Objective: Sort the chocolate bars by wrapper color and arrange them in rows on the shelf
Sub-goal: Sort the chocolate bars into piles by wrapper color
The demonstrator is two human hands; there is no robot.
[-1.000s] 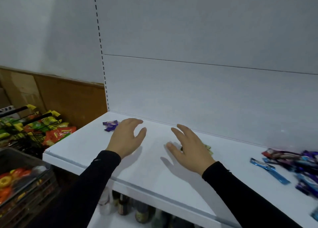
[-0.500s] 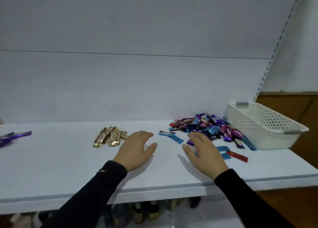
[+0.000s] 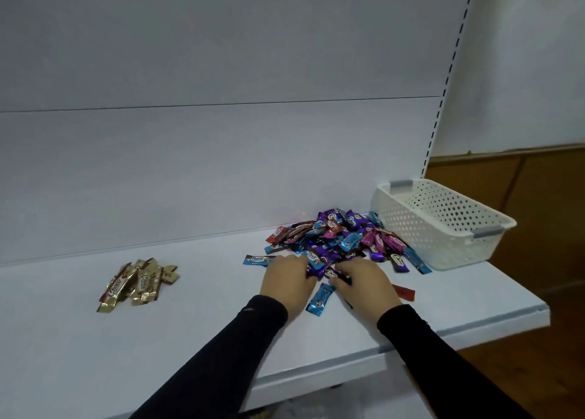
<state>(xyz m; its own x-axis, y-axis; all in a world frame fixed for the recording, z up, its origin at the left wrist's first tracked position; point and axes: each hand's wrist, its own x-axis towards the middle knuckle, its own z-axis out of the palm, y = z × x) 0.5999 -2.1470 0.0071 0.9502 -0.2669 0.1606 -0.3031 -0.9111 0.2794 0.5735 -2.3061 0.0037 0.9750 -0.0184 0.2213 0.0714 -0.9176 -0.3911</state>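
Far left on the white shelf (image 3: 196, 308), a small bunch of gold-wrapped bars (image 3: 136, 284) lies on its own, well apart from everything else. Moving along, a single blue bar (image 3: 258, 259) sits just beside the left hand (image 3: 286, 281), which is down at the near edge of the mixed pile of bars (image 3: 342, 241); its fingers curl into the purple wrappers there, but whether the grip has actually closed on one cannot be told. Between the two hands lies another blue bar (image 3: 320, 299), flat on the shelf, angled toward the person. The right hand (image 3: 367, 284) comes next, fingers bent over a dark purple bar (image 3: 337, 275) at the pile's front, pinching it. Just right of that wrist, a red bar (image 3: 403, 292) peeks out. The pile itself is a jumble of purple, pink, blue and red against the back panel. At the far right, a white perforated basket (image 3: 443, 225) stands touching the pile's edge.
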